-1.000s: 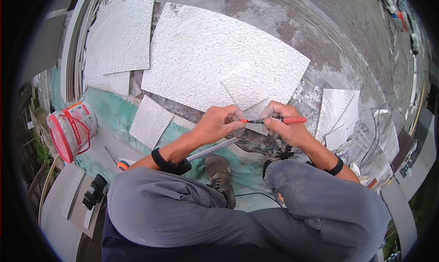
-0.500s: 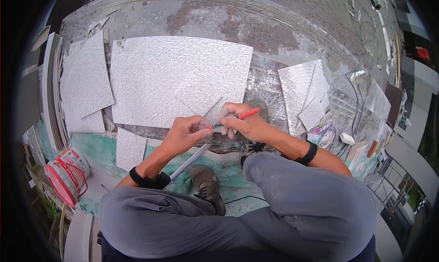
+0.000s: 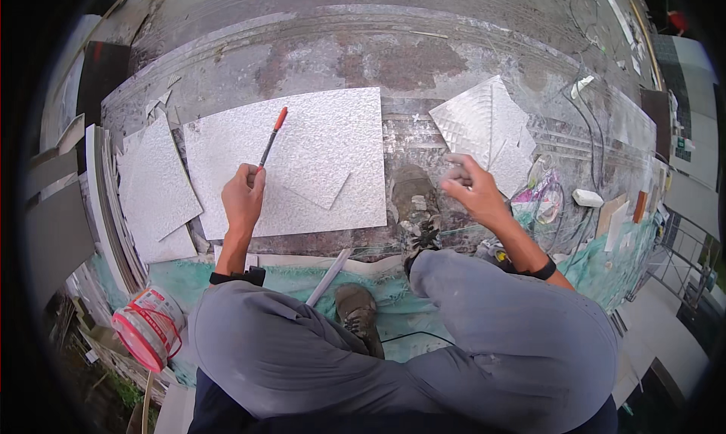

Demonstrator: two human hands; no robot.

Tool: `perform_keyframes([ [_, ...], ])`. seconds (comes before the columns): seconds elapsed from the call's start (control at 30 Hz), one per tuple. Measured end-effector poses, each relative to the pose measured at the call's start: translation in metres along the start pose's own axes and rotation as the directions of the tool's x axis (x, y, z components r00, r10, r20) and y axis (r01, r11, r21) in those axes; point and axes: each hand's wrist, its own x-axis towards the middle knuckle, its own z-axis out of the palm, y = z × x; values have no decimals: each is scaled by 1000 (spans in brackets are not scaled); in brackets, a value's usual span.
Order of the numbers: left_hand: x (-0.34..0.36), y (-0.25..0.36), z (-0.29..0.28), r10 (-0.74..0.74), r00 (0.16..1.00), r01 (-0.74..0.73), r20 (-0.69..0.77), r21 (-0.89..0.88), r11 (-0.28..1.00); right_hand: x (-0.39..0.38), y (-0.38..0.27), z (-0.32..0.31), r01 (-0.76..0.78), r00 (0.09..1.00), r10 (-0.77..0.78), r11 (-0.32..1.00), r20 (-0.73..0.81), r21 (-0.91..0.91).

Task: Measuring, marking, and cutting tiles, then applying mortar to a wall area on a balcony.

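Stained floor (image 3: 469,56), large textured panel (image 3: 318,131) — left fingers (image 3: 253,175) pinch a marker (image 3: 272,138) over it, right fingers (image 3: 470,165) half-curled right of it, seemingly empty — marker-handling step, I'd judge; next needs steady grip.

Board (image 3: 302,131) ahead, offcuts (image 3: 473,120) right, bucket (image 3: 151,324) left.
I see the pen (image 3: 273,136) in the left hand (image 3: 243,193) above the board, a second board (image 3: 160,180) left of it. The right hand (image 3: 475,188) is beside the offcuts, the right shoe (image 3: 414,199) between them and the board. The bucket sits by the left knee (image 3: 227,320).
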Motion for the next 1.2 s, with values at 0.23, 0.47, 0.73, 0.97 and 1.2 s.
perform_keyframes([
  [0.23,-2,-5,3,-53,992,101,-114,469,877,-162,98,-153,-219,762,98,969,-641,-112],
  [0.47,-16,111,97,249,946,-310,207,364,878,-227,203,-242,-465,530,104,865,-842,-186],
  [0.73,16,162,128,409,879,-461,243,217,861,-333,303,-250,-610,380,507,766,-774,202],
  [0.97,135,330,145,704,438,-877,559,91,472,-270,268,-216,-406,618,588,807,-522,428],
  [1.2,148,391,247,753,288,-916,592,-58,397,-308,283,-218,-295,586,798,372,-141,880],
])
